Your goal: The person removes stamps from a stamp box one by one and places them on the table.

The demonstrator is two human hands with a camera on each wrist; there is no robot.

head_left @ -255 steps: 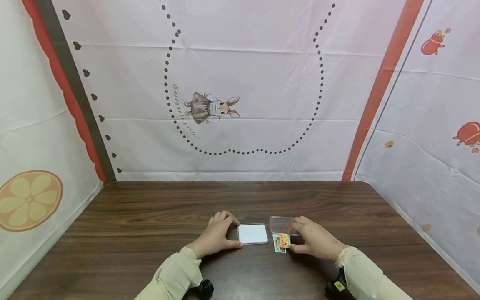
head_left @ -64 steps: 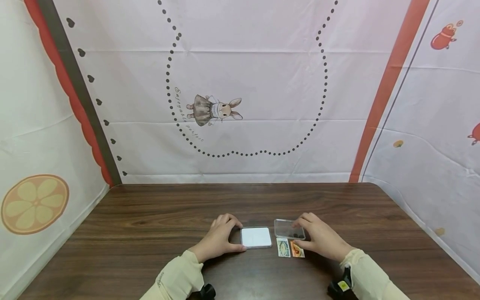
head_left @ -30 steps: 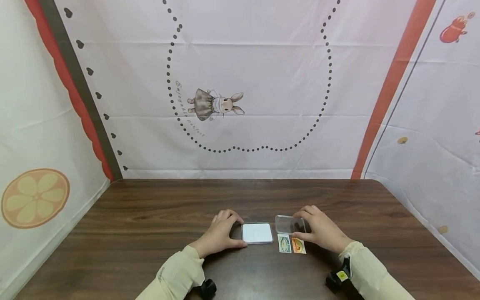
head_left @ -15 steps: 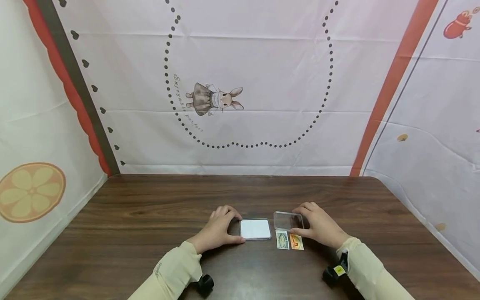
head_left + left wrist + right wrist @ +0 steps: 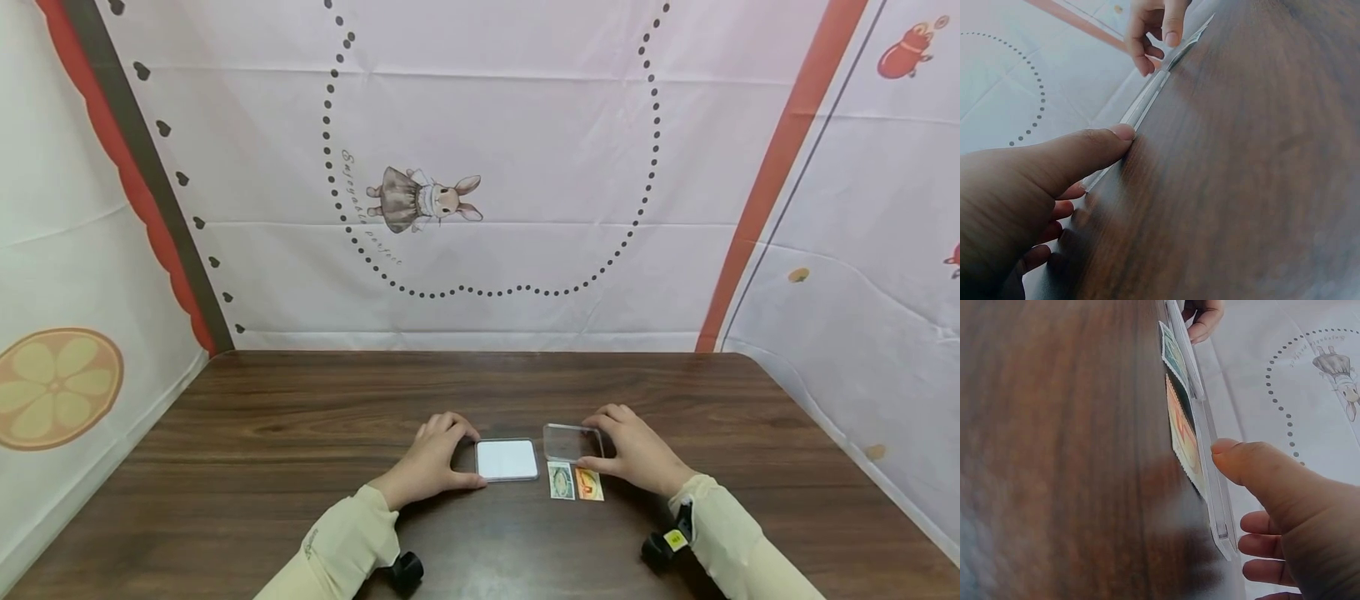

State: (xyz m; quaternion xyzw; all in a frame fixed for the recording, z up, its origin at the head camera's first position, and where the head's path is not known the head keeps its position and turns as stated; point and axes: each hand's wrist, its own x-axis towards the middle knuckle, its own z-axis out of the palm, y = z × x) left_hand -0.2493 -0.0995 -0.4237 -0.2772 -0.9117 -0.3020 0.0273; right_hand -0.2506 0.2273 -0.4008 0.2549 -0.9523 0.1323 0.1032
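My left hand (image 5: 433, 463) grips the left end of a shallow clear plastic case (image 5: 537, 477) filled with a flat white insert (image 5: 507, 460), thumb at the near corner and fingertips at the far one. To its right, my right hand (image 5: 637, 450) spans a clear plastic lid (image 5: 567, 442), the thumb (image 5: 1225, 447) on its near edge and the fingers at its far right corner. Two small stamps with perforated edges lie side by side just in front of the lid: a green one (image 5: 561, 481) at left and an orange one (image 5: 589, 484) at right.
The dark wood-grain table (image 5: 480, 542) carries these things near its middle. A white printed curtain (image 5: 510, 167) hangs behind it and along both sides. Black wrist cameras sit below each cuff, the left one (image 5: 406, 573) and the right one (image 5: 657, 550).
Earlier the orange stamp overlapped the green one, with the right hand at it; now they lie apart. The right hand has shifted from the orange stamp to the lid. The left hand stays put.
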